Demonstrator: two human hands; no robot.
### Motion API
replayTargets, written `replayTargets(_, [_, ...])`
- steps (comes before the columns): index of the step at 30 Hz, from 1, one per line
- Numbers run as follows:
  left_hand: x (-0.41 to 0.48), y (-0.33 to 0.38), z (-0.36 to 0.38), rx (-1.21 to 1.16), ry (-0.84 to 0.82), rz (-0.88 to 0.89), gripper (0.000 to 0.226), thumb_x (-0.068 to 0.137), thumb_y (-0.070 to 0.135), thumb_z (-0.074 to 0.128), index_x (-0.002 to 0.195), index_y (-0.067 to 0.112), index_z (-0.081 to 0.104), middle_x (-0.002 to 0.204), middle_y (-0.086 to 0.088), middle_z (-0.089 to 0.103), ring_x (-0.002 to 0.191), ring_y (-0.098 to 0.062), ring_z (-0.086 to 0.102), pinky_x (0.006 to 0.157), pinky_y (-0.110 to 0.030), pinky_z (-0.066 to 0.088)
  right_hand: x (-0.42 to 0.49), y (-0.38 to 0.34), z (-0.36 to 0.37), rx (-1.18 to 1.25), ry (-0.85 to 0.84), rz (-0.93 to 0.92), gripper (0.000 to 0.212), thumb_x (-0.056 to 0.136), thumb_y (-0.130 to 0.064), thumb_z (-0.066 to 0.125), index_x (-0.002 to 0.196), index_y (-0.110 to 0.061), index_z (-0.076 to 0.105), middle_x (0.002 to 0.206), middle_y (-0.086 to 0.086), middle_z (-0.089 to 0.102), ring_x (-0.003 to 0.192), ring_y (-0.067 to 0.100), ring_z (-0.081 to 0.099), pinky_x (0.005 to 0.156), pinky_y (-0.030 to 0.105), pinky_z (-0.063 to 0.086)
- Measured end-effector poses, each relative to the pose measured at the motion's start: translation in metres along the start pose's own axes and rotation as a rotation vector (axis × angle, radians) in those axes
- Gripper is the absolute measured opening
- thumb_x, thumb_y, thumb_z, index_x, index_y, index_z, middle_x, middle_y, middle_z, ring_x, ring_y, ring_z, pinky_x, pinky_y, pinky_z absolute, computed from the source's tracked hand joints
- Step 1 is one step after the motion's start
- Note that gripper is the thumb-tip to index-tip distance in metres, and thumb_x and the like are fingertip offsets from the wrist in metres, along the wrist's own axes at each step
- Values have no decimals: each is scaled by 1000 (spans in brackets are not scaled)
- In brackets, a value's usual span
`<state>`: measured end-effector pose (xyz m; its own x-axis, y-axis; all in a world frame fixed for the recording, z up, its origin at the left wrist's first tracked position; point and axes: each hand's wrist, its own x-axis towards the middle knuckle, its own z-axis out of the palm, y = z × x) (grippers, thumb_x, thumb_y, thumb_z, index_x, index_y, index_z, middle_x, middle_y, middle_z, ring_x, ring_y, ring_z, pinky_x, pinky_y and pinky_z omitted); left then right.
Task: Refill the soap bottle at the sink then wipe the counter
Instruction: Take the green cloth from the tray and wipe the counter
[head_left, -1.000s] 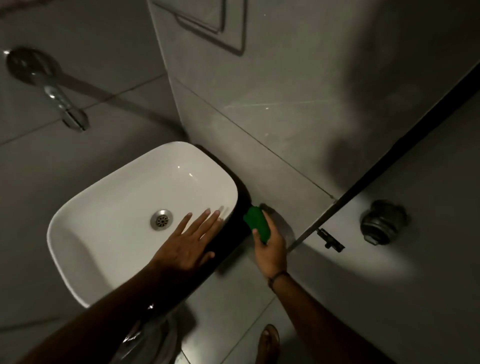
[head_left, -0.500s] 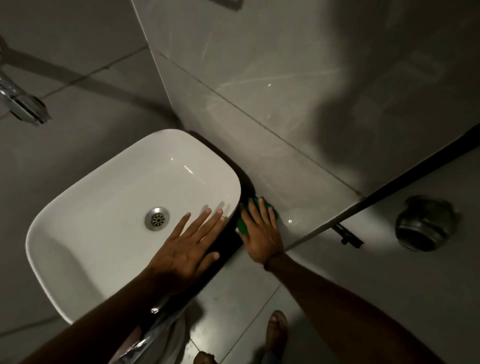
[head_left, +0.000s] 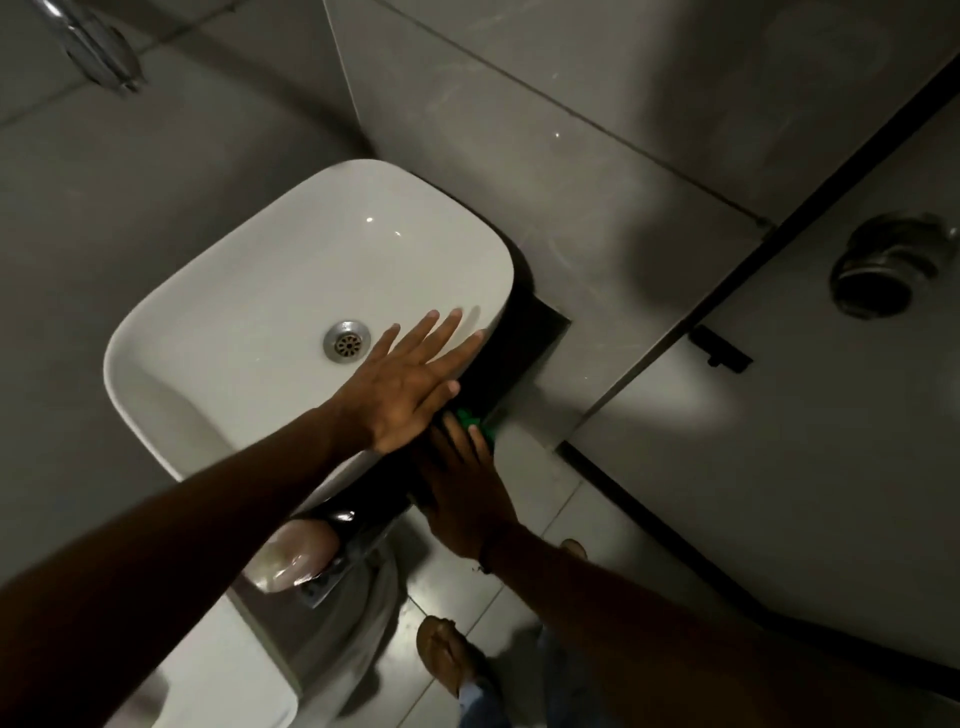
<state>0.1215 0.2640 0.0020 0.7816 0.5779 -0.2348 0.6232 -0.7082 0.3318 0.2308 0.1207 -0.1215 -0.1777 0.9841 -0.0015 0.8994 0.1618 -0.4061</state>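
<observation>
Both hands are spread flat. Left hand (head_left: 410, 384) lies open, fingers splayed, on the near right rim of the white sink (head_left: 260, 291), its fingertips just past the steel drain (head_left: 347, 340). Right hand (head_left: 462, 493), just below it, presses palm-down on a green cloth (head_left: 475, 420) on the dark glossy table (head_left: 524, 332); only a bright crumpled corner shows beyond the fingers.

Bare forearms, thin dark band (head_left: 485, 558) at right wrist, sandal (head_left: 447, 657), blue jeans (head_left: 483, 701).
</observation>
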Motion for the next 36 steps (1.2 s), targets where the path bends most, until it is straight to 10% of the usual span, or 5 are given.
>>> replayTargets(12, [-37,-13,-5,112,-26,39,63,106,57,3,168,46,-7,181,1,-9,167,-27,-6,132,-59,4,-2,13,-15,-79,-25,109,61,97,-37,50,155,-24,36,162,8,35,155,35,20,123,58,20])
replayTargets(26, [-38,-13,-2,99,-5,23,59,112,50,12,168,46,-6,180,1,-10,167,-25,-9,133,-59,2,-34,-12,17,-166,-197,-465,95,86,-35,67,162,-29,12,171,4,12,159,32,0,127,47,-5])
replayTargets(36, [-36,-15,6,90,76,26,59,111,50,13,166,51,-8,180,8,-7,168,-24,-1,132,-57,12,37,130,-78,-193,-104,54,69,99,-38,51,161,-32,21,169,0,22,157,28,13,125,52,19])
